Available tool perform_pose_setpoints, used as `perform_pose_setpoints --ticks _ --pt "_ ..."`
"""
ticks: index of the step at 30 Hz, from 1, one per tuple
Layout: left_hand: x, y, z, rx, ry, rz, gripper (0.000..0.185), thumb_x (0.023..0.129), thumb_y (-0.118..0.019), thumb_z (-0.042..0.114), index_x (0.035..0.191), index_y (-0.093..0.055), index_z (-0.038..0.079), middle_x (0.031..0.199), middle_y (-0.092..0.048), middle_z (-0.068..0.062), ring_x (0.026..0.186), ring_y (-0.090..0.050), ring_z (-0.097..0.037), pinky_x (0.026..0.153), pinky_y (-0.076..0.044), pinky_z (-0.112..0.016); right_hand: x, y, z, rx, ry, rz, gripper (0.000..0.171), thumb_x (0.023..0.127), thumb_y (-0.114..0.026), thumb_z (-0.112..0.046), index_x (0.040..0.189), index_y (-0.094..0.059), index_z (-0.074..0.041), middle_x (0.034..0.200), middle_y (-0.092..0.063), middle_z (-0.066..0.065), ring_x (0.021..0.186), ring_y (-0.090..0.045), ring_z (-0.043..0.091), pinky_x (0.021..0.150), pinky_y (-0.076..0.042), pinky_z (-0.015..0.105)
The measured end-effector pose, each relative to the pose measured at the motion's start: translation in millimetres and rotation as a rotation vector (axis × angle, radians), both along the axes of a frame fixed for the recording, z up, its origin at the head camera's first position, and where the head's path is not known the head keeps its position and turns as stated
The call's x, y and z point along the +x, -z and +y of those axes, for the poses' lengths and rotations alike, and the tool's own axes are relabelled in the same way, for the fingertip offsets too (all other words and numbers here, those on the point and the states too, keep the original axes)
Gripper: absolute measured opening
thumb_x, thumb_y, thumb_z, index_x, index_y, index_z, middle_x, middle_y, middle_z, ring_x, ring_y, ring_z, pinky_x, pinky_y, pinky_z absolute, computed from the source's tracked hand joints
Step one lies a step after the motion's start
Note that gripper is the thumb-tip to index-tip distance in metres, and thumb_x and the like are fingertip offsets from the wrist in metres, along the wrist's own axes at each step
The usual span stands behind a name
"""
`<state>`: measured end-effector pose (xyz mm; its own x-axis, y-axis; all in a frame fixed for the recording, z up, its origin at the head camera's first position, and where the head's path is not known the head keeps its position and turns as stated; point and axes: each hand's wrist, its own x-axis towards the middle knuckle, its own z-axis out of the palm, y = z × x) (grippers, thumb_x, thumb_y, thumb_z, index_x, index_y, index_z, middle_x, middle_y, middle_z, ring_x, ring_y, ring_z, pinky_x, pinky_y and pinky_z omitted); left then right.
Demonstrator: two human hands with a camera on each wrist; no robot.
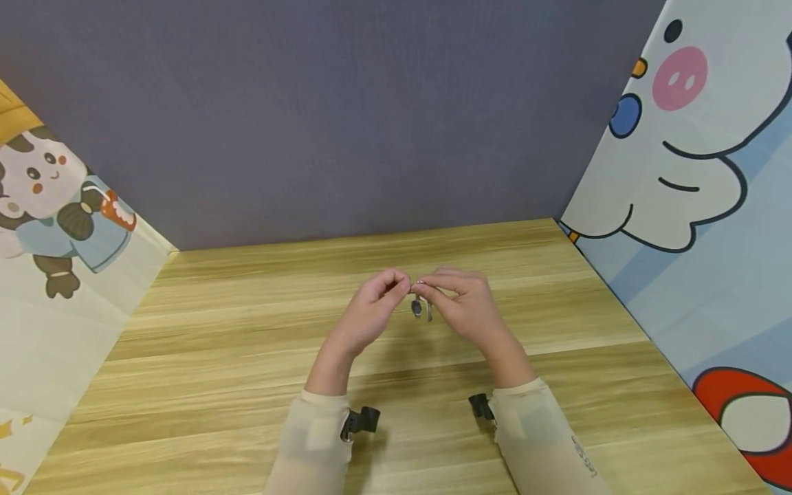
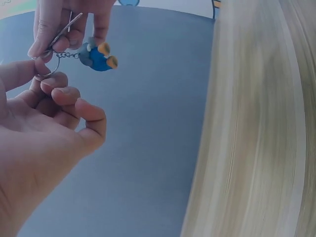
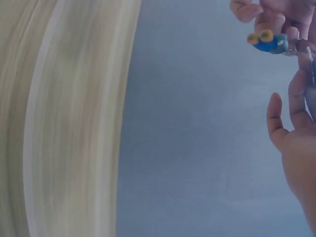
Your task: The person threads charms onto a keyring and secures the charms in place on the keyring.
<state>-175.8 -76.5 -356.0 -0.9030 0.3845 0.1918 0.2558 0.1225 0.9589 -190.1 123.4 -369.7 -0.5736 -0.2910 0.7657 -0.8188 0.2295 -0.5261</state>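
Note:
Above the table, my left hand (image 1: 370,309) pinches a thin metal key ring (image 2: 58,64) between thumb and index finger. Its other fingers are loosely bent in the left wrist view. My right hand (image 1: 467,304) pinches the same ring from the opposite side, fingertips close to the left ones. A silver key (image 2: 67,32) on the ring lies along the right fingers. From a short chain (image 2: 68,55) hangs a small blue and grey figurine (image 2: 100,59) with orange ends. In the head view the figurine and key dangle between the hands. Fingers hide part of the ring.
Below the hands spreads a wood-grain table (image 1: 235,330). A grey-blue panel (image 1: 346,124) rises along its far edge. Cartoon-printed walls (image 1: 699,185) flank it on both sides. Black straps or mounts (image 1: 361,421) sit at the wrists over pale sleeves (image 1: 318,440).

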Motion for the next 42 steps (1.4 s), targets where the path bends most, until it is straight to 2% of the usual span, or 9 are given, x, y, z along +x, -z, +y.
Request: perform_pose_setpoints --ticks 10,16,22,25,28,34,36,38,42 --pt "2.9 -2.3 3.1 0.14 0.043 0.022 0.024 0.113 -0.045 0.01 0.107 -0.055 -0.011 0.091 -0.047 -0.001 0.089 -0.045 -0.016 0.08 -0.039 -0.026 6.2 -0.3 -1.8 -0.118 -0.057 -0.245 0.011 0.095 -0.072 0.008 0.099 -0.081 0.005 0.086 -0.078 0.015 0.077 -0.067 0.007 0.071 -0.055 0.021" --pt "2.6 -0.9 5.5 0.257 0.05 -0.002 0.021 0.112 -0.044 0.009 0.102 -0.055 -0.006 0.09 -0.052 0.001 0.088 -0.049 -0.014 0.083 -0.043 -0.025 9.4 -1.7 -4.4 -0.207 -0.096 -0.387 0.013 0.101 -0.068 0.003 0.101 -0.077 0.012 0.089 -0.076 -0.01 0.082 -0.07 0.003 0.077 -0.061 0.021" --pt "4.5 -0.8 7.5 0.329 0.047 -0.048 0.019 0.113 -0.043 0.01 0.102 -0.057 0.003 0.089 -0.053 0.002 0.087 -0.049 -0.016 0.081 -0.043 -0.026 11.1 -2.5 -3.8 -0.247 -0.156 -0.432 0.02 0.102 -0.068 -0.002 0.104 -0.073 0.017 0.092 -0.076 -0.016 0.086 -0.073 0.003 0.082 -0.063 0.022" --pt "5.5 0.7 7.2 0.271 0.0 -0.018 0.019 0.113 -0.046 0.013 0.105 -0.059 0.002 0.093 -0.055 0.001 0.088 -0.05 -0.014 0.08 -0.044 -0.026 12.2 -3.3 -2.3 -0.233 -0.161 -0.446 0.021 0.103 -0.069 -0.005 0.104 -0.073 0.015 0.091 -0.076 -0.015 0.086 -0.072 0.004 0.083 -0.063 0.023" --pt "6.3 2.5 6.0 0.113 -0.084 0.142 0.017 0.112 -0.053 0.016 0.109 -0.064 0.004 0.094 -0.059 0.0 0.086 -0.053 -0.013 0.076 -0.045 -0.024 13.0 -4.9 -0.4 -0.21 -0.12 -0.463 0.018 0.103 -0.069 -0.005 0.104 -0.075 0.012 0.089 -0.077 -0.009 0.086 -0.072 0.007 0.083 -0.062 0.023" --pt "5.5 1.0 5.0 -0.363 -0.34 1.0 0.006 0.1 -0.071 0.005 0.102 -0.076 0.002 0.095 -0.077 -0.007 0.082 -0.068 -0.021 0.073 -0.056 -0.032 14.2 -10.4 1.2 -0.156 -0.04 -0.481 0.014 0.103 -0.068 -0.004 0.102 -0.078 0.007 0.093 -0.076 0.022 0.088 -0.073 0.015 0.084 -0.061 0.025" --pt "6.4 -1.7 5.0 -0.457 -0.444 1.204 0.007 0.095 -0.074 0.004 0.099 -0.079 0.003 0.094 -0.08 -0.007 0.08 -0.071 -0.021 0.071 -0.057 -0.033 15.4 -13.1 0.7 -0.149 -0.037 -0.479 0.014 0.102 -0.068 -0.003 0.102 -0.078 0.006 0.094 -0.075 0.027 0.089 -0.072 0.014 0.084 -0.061 0.025" --pt "7.1 -3.5 5.3 -0.5 -0.512 1.311 0.008 0.093 -0.074 0.004 0.097 -0.081 0.003 0.091 -0.081 -0.006 0.075 -0.071 -0.021 0.066 -0.056 -0.032 16.7 -15.7 0.1 -0.144 -0.043 -0.472 0.013 0.102 -0.068 -0.003 0.102 -0.078 0.007 0.095 -0.074 0.029 0.088 -0.072 0.012 0.084 -0.061 0.025" --pt "8.2 -5.4 6.1 -0.5 -0.556 1.368 0.01 0.092 -0.073 0.004 0.095 -0.082 0.003 0.087 -0.082 -0.007 0.073 -0.073 -0.021 0.067 -0.058 -0.032 17.7 -18.3 -1.0 -0.124 -0.047 -0.435 0.013 0.102 -0.069 -0.003 0.102 -0.078 0.006 0.095 -0.076 0.025 0.089 -0.071 0.006 0.083 -0.06 0.025"
